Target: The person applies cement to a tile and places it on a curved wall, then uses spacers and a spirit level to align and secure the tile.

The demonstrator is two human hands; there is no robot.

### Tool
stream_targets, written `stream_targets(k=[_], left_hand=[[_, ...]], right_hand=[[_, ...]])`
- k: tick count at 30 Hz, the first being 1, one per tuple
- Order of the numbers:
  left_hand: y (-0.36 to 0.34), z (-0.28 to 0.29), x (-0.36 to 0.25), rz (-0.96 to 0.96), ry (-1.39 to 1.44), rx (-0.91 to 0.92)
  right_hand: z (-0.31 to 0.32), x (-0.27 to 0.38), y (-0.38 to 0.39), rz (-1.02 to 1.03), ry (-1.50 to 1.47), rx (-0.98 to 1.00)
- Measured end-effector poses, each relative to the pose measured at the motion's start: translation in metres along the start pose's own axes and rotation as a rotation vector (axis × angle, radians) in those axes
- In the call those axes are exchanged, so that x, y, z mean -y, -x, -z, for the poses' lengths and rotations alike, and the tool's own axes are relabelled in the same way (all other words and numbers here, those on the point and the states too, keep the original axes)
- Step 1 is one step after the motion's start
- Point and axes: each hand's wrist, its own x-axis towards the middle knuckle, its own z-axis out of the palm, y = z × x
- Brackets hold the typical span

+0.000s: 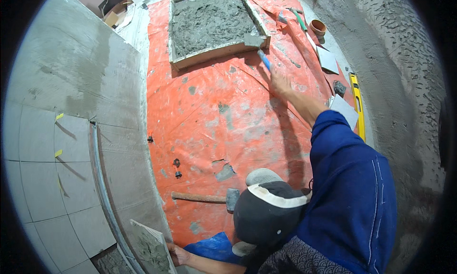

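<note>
My right hand (280, 83) is closed round the blue handle of a trowel (254, 40). The trowel's blade is at the near right corner of a wooden mixing tray (216, 50) filled with wet grey mortar (209, 21). At the lower left, my left hand (178, 254) grips the edge of a tile (153, 245) tilted upright, its visible face spread with mortar. That tile is close to a wall of light square tiles (40, 183) with yellow wedges (59, 153) in the joints. A metal straightedge (105, 198) runs upright along the tiled part.
A rubber mallet (204, 198) lies on the red plastic sheet (209, 112) near my knee. Black round pieces (177, 174) lie nearby. On the right are a yellow spirit level (358, 107), loose tiles (343, 110), a brown pot (317, 29) and a green-handled tool (301, 20).
</note>
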Motion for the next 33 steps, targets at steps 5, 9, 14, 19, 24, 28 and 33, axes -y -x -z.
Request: stream_targets(k=[5, 9, 14, 19, 24, 28, 33], left_hand=[[-0.014, 0.017, 0.014, -0.056, 0.308, -0.125], [-0.026, 0.011, 0.052, -0.028, 0.18, -0.09], [-0.087, -0.037, 0.095, -0.021, 0.232, -0.059], [-0.126, -0.067, 0.119, 0.0, 0.394, 0.095], [-0.145, -0.076, 0.127, 0.016, 0.346, 0.153], [-0.148, -0.077, 0.137, -0.014, 0.313, 0.101], [-0.151, -0.077, 0.154, -0.071, 0.29, 0.104]], right_hand=[[0.064, -0.026, 0.086, 0.17, -0.353, 0.056], [0.135, 0.007, 0.141, -0.251, -1.254, 0.452], [0.202, 0.096, 0.171, 0.01, -1.54, 0.622], [0.243, 0.163, 0.192, 0.294, -1.321, 0.923], [0.266, 0.201, 0.202, 0.374, -1.246, 1.177], [0.272, 0.211, 0.192, 0.395, -1.175, 1.229], [0.268, 0.213, 0.197, 0.459, -1.089, 1.168]])
